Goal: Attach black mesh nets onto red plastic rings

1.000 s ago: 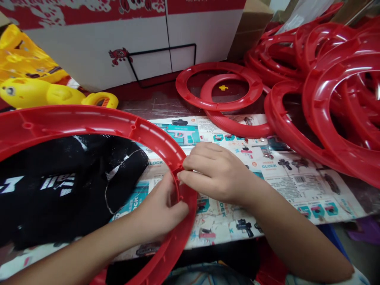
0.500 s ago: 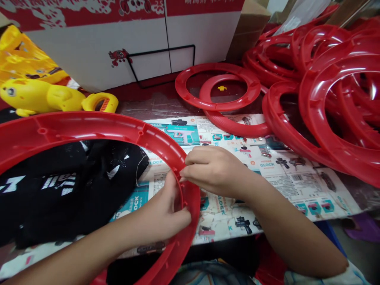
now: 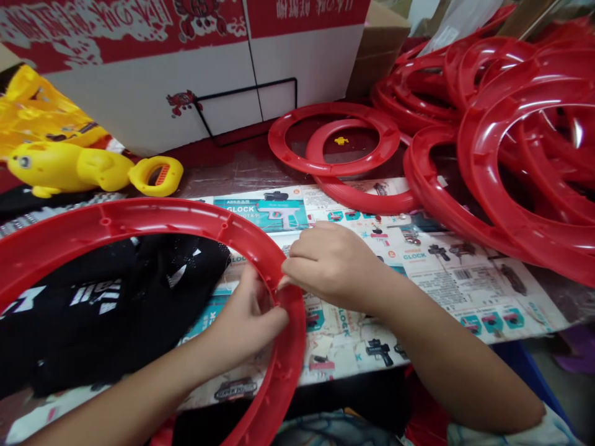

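Note:
A large red plastic ring (image 3: 186, 217), its ribbed hollow side with small pegs facing up, spans the left half of the head view. My left hand (image 3: 253, 313) is closed round its right-hand rim, thumb on top and fingers coming through the opening. At the same stretch of rim, my right hand (image 3: 328, 263) is closed in a pinch with its fingertips down in the ring's channel. Whatever is between those fingertips is hidden. Beneath the ring lies a black cloth (image 3: 139, 303) with white marks.
Printed card sheets (image 3: 432, 279) cover the worktop. More red rings (image 3: 511, 148) are heaped at the right, with two overlapping rings (image 3: 334, 167) at centre back. A yellow animal-shaped toy (image 3: 69, 167) lies back left. A white-and-red carton (image 3: 199, 74) stands behind, with a black wire frame (image 3: 251, 87) before it.
The view has shifted slightly. The ring's far side sits lower in the picture, and both hands appear a little further left, still at the same part of the rim.

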Demonstrator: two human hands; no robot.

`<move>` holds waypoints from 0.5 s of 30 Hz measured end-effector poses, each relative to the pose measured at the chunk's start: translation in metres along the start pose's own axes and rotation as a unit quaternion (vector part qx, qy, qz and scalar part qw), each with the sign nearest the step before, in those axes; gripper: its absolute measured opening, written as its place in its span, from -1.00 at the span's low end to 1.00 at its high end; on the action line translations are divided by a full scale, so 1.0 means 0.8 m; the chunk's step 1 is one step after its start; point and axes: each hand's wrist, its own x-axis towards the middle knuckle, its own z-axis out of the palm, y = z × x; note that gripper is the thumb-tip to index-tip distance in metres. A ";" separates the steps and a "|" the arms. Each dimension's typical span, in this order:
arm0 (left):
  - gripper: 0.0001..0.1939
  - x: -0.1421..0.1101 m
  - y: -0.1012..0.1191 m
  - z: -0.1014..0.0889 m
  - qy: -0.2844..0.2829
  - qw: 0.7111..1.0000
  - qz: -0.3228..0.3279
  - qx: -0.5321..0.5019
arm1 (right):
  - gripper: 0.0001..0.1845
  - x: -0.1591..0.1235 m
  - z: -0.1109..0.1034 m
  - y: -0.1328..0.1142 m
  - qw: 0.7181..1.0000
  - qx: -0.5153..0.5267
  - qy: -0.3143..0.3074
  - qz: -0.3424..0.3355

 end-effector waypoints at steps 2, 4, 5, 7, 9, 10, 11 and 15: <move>-0.51 -0.002 -0.004 -0.002 -0.025 0.999 0.007 0.018 | -0.66 0.002 -0.003 -0.002 1.000 0.014 0.006 -0.012; -0.55 -0.004 -0.007 -0.004 -0.048 0.998 0.014 0.039 | -0.67 0.004 -0.005 -0.004 0.999 0.037 0.006 -0.015; -0.56 -0.006 -0.009 -0.006 -0.059 0.997 0.012 0.049 | -0.69 0.004 -0.005 -0.005 0.999 0.048 0.001 -0.013; -0.54 -0.009 -0.010 -0.007 -0.076 0.995 0.002 0.061 | -0.72 0.005 -0.004 -0.006 0.998 0.065 -0.016 -0.003; -0.50 -0.011 -0.010 -0.007 -0.085 0.994 -0.009 0.063 | -0.76 0.005 -0.002 -0.005 0.996 0.082 -0.038 0.009; -0.49 -0.012 -0.010 -0.007 -0.087 0.994 -0.013 0.061 | -0.77 0.004 -0.002 -0.005 0.995 0.091 -0.048 0.016; -0.49 -0.012 -0.009 -0.007 -0.088 0.994 -0.016 0.056 | -0.79 0.004 -0.001 -0.004 0.993 0.101 -0.055 0.023; -0.51 -0.007 -0.004 -0.009 -0.099 0.995 -0.003 -0.028 | -0.79 0.003 -0.001 -0.001 0.992 0.113 -0.049 0.039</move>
